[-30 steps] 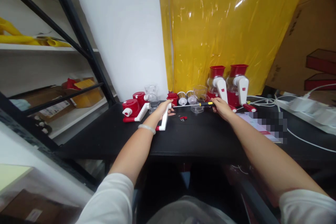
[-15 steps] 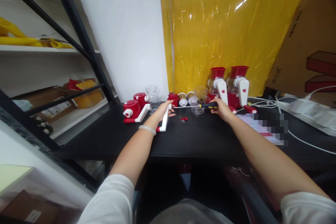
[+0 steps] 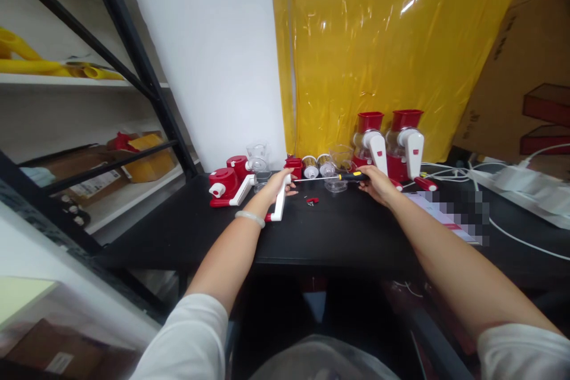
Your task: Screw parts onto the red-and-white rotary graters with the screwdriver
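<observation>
My left hand [image 3: 276, 187] is closed around the upper end of a white crank handle [image 3: 279, 205], whose red knob hangs at the bottom. In my right hand [image 3: 376, 184] is the black-and-yellow grip of a screwdriver [image 3: 350, 176]. Its long shaft runs level to the left, and the tip meets the top of the crank handle. On the black table below lie a small red part [image 3: 313, 200] and a few tiny pieces that look like screws. Behind the shaft stand drum grater cylinders [image 3: 310, 167] and a clear plastic cup [image 3: 341, 159].
Two red-and-white rotary graters [image 3: 370, 142] stand at the back right. Red grater bases [image 3: 223, 184] sit at the left. A phone-like flat screen [image 3: 439, 217], partly pixelated, and a white power strip [image 3: 521, 184] with cables lie to the right. A black-framed shelf [image 3: 151, 89] borders the left.
My right hand's fingers have shifted slightly on the screwdriver, and the yellow mark on its grip shows differently, as if turned. My left hand and the crank handle stay in place.
</observation>
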Demonstrator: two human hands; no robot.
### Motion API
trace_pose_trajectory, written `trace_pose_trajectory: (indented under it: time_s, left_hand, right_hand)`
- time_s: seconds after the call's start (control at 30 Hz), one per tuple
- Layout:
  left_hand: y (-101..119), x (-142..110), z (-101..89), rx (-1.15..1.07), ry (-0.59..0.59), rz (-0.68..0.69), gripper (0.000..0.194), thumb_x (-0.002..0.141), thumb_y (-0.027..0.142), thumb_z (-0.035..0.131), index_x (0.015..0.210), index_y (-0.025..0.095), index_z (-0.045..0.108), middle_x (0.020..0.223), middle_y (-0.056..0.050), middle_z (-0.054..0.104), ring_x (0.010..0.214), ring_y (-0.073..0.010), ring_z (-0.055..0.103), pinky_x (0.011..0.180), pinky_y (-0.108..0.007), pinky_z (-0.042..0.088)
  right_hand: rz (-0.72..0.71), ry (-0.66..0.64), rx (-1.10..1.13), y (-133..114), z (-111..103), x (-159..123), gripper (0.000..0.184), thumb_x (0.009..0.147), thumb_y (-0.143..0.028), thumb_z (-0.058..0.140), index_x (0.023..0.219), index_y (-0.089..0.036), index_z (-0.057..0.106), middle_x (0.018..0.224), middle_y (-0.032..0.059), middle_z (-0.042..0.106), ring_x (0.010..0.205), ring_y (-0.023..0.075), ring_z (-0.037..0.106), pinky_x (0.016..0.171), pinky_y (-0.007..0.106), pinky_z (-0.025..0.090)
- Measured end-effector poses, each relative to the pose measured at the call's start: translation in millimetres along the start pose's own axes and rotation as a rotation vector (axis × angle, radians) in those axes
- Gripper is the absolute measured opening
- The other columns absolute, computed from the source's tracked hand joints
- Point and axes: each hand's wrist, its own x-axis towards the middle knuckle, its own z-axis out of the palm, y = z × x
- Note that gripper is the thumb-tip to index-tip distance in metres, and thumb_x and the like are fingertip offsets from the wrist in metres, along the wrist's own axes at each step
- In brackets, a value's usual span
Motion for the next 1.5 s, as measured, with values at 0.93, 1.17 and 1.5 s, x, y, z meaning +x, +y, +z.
trace_pose_trajectory:
  time_s: [0.93, 1.17, 1.5]
  left_hand:
    - [1.7, -5.8, 4.4, 0.01, -0.013, -0.016, 0.031, 0.109, 0.036, 0.06, 0.09, 0.015, 0.072, 0.054, 0.001, 0.061, 0.037, -0.008, 0.045, 0.061, -0.023, 0.063]
    - [1.7, -4.9, 5.3, 0.039, -0.005, -0.018, 0.031, 0.11, 0.036, 0.058, 0.093, 0.014, 0.072, 0.053, 0.001, 0.061, 0.036, -0.0082, 0.045, 0.06, -0.023, 0.063]
    - [0.1, -2.8, 4.6, 0.051, -0.001, -0.018, 0.031, 0.109, 0.038, 0.06, 0.093, 0.015, 0.072, 0.055, 0.001, 0.061, 0.036, -0.0084, 0.044, 0.057, -0.023, 0.061]
  right_hand:
    - [0.025, -0.006, -0.092, 2.4, -4.7, 7.1, 0.043, 0.105, -0.057, 0.05, 0.087, -0.022, 0.065, 0.061, 0.0043, 0.062, 0.05, 0.016, 0.057, 0.051, 0.026, 0.045]
    - [-0.109, -0.027, -0.202, 10.0, -8.9, 8.7, 0.029, 0.096, -0.048, 0.07, 0.084, -0.022, 0.066, 0.05, -0.0023, 0.049, 0.044, 0.0121, 0.041, 0.046, 0.024, 0.032]
    - [0.023, -0.019, -0.053, 8.0, -5.4, 9.6, 0.018, 0.093, -0.04, 0.07, 0.09, -0.024, 0.062, 0.068, 0.0004, 0.061, 0.055, 0.0136, 0.053, 0.052, 0.024, 0.044]
